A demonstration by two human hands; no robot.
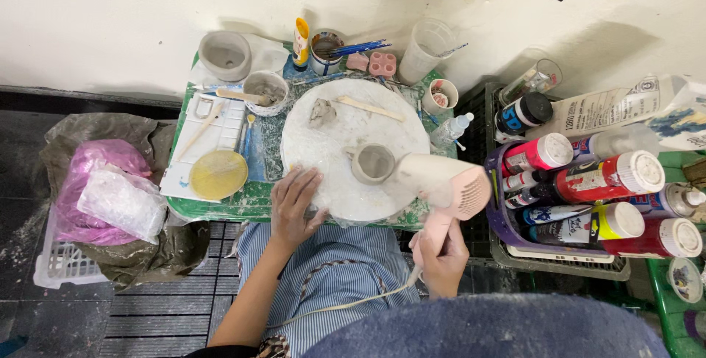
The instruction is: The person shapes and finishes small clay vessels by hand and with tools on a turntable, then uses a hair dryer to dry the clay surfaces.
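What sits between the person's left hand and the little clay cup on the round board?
Nothing: in the head view, only bare, plastic-covered round board separates the left hand from the clay cup.

left hand [294,207] is flat, fingers spread, palm down; right hand [441,251] is fisted tight, forearm pulled in close.

Bare forearms, blue-and-white striped garment over lap, blue denim-like fabric below
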